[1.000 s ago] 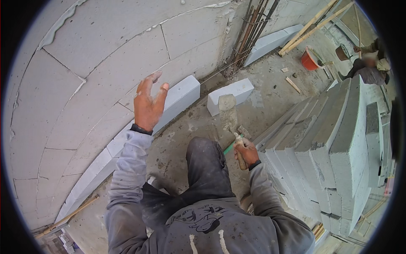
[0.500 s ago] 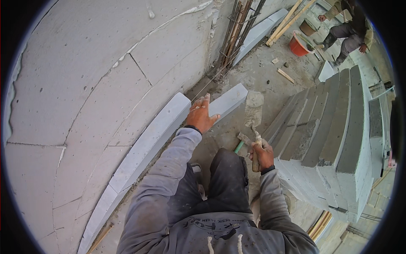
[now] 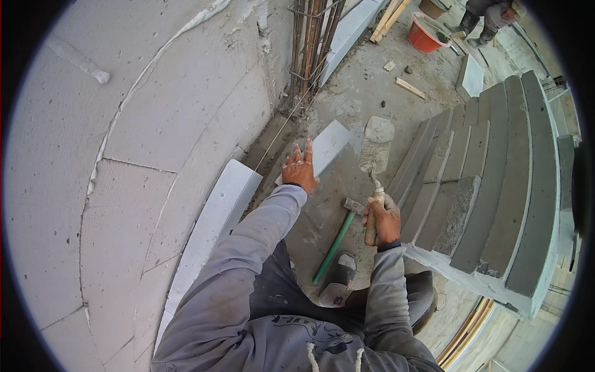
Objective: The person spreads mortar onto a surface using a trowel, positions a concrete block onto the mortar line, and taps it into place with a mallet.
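Loose block [image 3: 331, 146]: lies R of the wall-side block [image 3: 220, 204], near its far end; long axis slants fwd & R. L hand [image 3: 300, 173], the nearer hand, is over the loose block's near end, fingers straight, slightly apart, gripping nothing; contact can't be told. From it, the block extends fwd-R. R hand [image 3: 383, 218], well R of the wall-side block, is closed round the trowel [image 3: 375, 158] handle. Hammer [image 3: 334, 248]: btwn R hand & wall-side block.

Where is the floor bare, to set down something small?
Bare floor lies between the rebar bundle and the wood offcut; a smaller patch lies between the left sleeve and the hammer. It is crowded where the trowel, right hand and hammer head sit near the block stack.
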`<act>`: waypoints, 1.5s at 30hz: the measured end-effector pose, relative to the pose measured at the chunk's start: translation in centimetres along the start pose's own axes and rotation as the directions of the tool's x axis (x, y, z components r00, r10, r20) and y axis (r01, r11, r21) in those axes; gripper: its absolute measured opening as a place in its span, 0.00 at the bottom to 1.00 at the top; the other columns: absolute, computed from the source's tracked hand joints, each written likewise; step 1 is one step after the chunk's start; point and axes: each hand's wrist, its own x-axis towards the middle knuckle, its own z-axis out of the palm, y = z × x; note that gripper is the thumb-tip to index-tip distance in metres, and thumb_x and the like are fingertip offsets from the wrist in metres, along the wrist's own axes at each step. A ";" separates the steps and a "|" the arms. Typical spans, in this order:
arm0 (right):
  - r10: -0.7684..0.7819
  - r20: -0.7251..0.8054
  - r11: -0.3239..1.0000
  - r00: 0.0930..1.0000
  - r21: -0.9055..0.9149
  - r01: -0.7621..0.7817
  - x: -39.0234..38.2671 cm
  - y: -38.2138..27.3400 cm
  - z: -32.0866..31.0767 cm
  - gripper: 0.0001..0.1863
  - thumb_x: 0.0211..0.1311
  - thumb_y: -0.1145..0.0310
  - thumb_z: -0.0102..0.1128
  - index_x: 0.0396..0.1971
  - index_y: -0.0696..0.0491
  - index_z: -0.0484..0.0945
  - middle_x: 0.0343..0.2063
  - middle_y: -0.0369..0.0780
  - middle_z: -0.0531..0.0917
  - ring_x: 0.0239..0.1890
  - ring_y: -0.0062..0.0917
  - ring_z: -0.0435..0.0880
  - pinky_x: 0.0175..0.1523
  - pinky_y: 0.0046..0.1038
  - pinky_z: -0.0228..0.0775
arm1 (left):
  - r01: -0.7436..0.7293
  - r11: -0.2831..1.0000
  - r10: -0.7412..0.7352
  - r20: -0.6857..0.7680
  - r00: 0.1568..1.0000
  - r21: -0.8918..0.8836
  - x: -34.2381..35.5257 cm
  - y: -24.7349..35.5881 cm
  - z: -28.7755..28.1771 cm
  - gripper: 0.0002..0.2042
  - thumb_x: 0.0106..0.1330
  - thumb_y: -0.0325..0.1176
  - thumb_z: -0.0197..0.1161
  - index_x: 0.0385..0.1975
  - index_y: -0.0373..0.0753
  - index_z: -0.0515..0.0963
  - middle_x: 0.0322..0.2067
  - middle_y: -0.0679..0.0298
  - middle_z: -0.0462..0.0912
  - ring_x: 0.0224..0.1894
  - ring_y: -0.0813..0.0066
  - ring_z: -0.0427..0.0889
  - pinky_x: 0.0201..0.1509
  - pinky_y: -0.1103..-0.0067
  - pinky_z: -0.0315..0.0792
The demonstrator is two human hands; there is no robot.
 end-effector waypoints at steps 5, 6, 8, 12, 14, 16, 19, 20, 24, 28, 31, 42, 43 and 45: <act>0.081 -0.017 0.996 0.997 0.028 -0.081 2.9 1.2 -1.7 0.11 0.57 0.64 0.60 0.33 0.56 0.75 0.20 0.37 0.77 0.16 0.22 0.75 0.23 0.25 0.67 | -0.088 0.996 0.088 -0.023 0.996 0.031 0.5 -0.8 0.7 0.56 0.50 0.44 0.72 0.72 0.45 0.35 0.59 0.45 0.66 0.58 0.46 0.71 0.60 0.64 0.69; 0.084 -0.010 0.996 0.996 0.024 -0.083 3.6 0.9 -2.0 0.11 0.58 0.64 0.60 0.32 0.56 0.75 0.19 0.37 0.77 0.16 0.21 0.75 0.22 0.24 0.66 | -0.100 0.995 0.100 -0.035 0.994 0.009 -0.2 -0.6 1.2 0.55 0.50 0.43 0.72 0.72 0.44 0.36 0.58 0.44 0.66 0.59 0.46 0.70 0.61 0.64 0.68; 0.035 -0.032 0.999 0.999 -0.041 -0.036 5.2 0.0 -2.4 0.11 0.58 0.64 0.60 0.32 0.56 0.75 0.19 0.37 0.76 0.16 0.21 0.74 0.22 0.24 0.66 | -0.108 0.994 0.110 -0.049 0.993 0.031 -1.5 -0.2 1.8 0.54 0.51 0.42 0.71 0.72 0.43 0.38 0.57 0.46 0.67 0.57 0.48 0.71 0.58 0.66 0.70; -0.015 -0.022 0.995 1.000 -0.098 0.013 5.2 -3.0 -1.7 0.11 0.57 0.64 0.60 0.31 0.57 0.75 0.19 0.36 0.76 0.17 0.20 0.74 0.22 0.24 0.66 | -0.076 0.995 0.073 -0.053 0.996 -0.065 -3.1 1.9 1.4 0.51 0.52 0.42 0.70 0.72 0.48 0.41 0.55 0.48 0.68 0.57 0.49 0.72 0.57 0.65 0.71; -0.031 0.016 0.996 0.999 -0.078 0.032 5.2 -3.7 -1.3 0.11 0.57 0.64 0.60 0.32 0.57 0.76 0.19 0.36 0.76 0.17 0.20 0.74 0.23 0.24 0.66 | -0.014 0.982 -0.004 -0.093 0.996 -0.190 -2.2 2.8 2.7 0.51 0.50 0.45 0.70 0.72 0.54 0.42 0.56 0.45 0.68 0.60 0.47 0.69 0.61 0.61 0.67; -0.064 0.067 0.991 0.996 -0.114 0.072 4.6 -3.8 -1.7 0.11 0.57 0.64 0.61 0.32 0.57 0.76 0.20 0.35 0.76 0.17 0.19 0.75 0.23 0.23 0.67 | -0.047 0.972 0.020 -0.118 0.993 -0.231 -1.7 4.4 2.2 0.51 0.49 0.45 0.70 0.72 0.54 0.43 0.54 0.46 0.68 0.59 0.47 0.69 0.60 0.62 0.68; -0.086 0.063 0.988 0.994 -0.121 0.093 3.7 -3.8 -2.3 0.11 0.58 0.65 0.62 0.32 0.57 0.76 0.20 0.35 0.77 0.18 0.19 0.75 0.24 0.23 0.67 | -0.117 0.965 0.070 -0.201 0.977 -0.235 0.6 7.2 2.1 0.51 0.49 0.45 0.70 0.72 0.53 0.44 0.53 0.48 0.70 0.58 0.48 0.71 0.59 0.64 0.69; -0.103 0.052 0.986 0.993 -0.126 0.109 3.3 -3.6 -2.8 0.10 0.58 0.65 0.62 0.31 0.57 0.76 0.20 0.35 0.77 0.18 0.19 0.75 0.24 0.23 0.67 | -0.149 0.969 0.097 -0.250 0.963 -0.199 1.4 8.3 2.2 0.50 0.48 0.45 0.70 0.72 0.53 0.45 0.53 0.48 0.70 0.57 0.48 0.71 0.59 0.65 0.69; -0.141 -0.049 0.986 0.989 -0.093 0.136 1.5 -4.2 -3.7 0.10 0.58 0.65 0.61 0.32 0.57 0.75 0.20 0.36 0.76 0.19 0.19 0.76 0.25 0.22 0.67 | -0.114 0.957 0.068 -0.177 0.982 -0.266 4.2 12.7 2.2 0.50 0.49 0.45 0.71 0.72 0.52 0.46 0.55 0.48 0.68 0.57 0.50 0.72 0.58 0.65 0.71; -0.175 -0.088 0.981 0.981 -0.100 0.166 1.2 -5.0 -3.5 0.10 0.58 0.66 0.61 0.32 0.56 0.74 0.21 0.36 0.77 0.20 0.20 0.76 0.26 0.22 0.68 | -0.114 0.964 0.070 -0.185 0.980 -0.238 6.3 14.4 4.3 0.50 0.50 0.46 0.71 0.72 0.52 0.46 0.57 0.49 0.67 0.59 0.50 0.70 0.57 0.65 0.71; -0.162 -0.088 0.983 0.983 -0.099 0.153 1.0 -5.3 -2.9 0.11 0.58 0.64 0.60 0.34 0.55 0.74 0.22 0.37 0.77 0.21 0.21 0.76 0.27 0.23 0.68 | -0.138 0.963 0.108 -0.137 0.985 -0.230 6.2 15.6 4.2 0.50 0.51 0.47 0.70 0.72 0.48 0.46 0.62 0.49 0.64 0.64 0.50 0.64 0.64 0.64 0.65; 0.134 0.227 0.982 0.965 -0.158 -0.100 3.4 3.7 5.9 0.14 0.49 0.68 0.63 0.36 0.57 0.75 0.26 0.42 0.81 0.27 0.29 0.82 0.36 0.29 0.74 | -0.152 0.974 0.221 0.544 0.810 -0.169 -8.1 -3.5 -2.9 0.23 0.65 0.48 0.57 0.51 0.36 0.76 0.51 0.50 0.78 0.53 0.51 0.77 0.55 0.69 0.71; 0.135 0.230 0.984 0.964 -0.144 -0.104 4.5 6.3 7.1 0.14 0.49 0.68 0.63 0.36 0.57 0.75 0.26 0.42 0.81 0.27 0.29 0.82 0.36 0.29 0.74 | -0.227 0.938 0.296 0.268 0.917 -0.261 -10.5 -5.6 -3.8 0.22 0.65 0.46 0.58 0.51 0.36 0.77 0.50 0.50 0.79 0.52 0.51 0.77 0.56 0.69 0.71; 0.044 0.286 0.860 0.957 -0.498 0.109 5.8 11.5 9.3 0.19 0.47 0.64 0.64 0.39 0.57 0.76 0.32 0.49 0.83 0.36 0.43 0.83 0.44 0.37 0.74 | -0.311 0.891 0.270 -0.165 0.949 -0.331 -14.1 -7.3 -8.6 0.18 0.66 0.40 0.60 0.49 0.35 0.77 0.49 0.49 0.79 0.53 0.52 0.78 0.57 0.70 0.70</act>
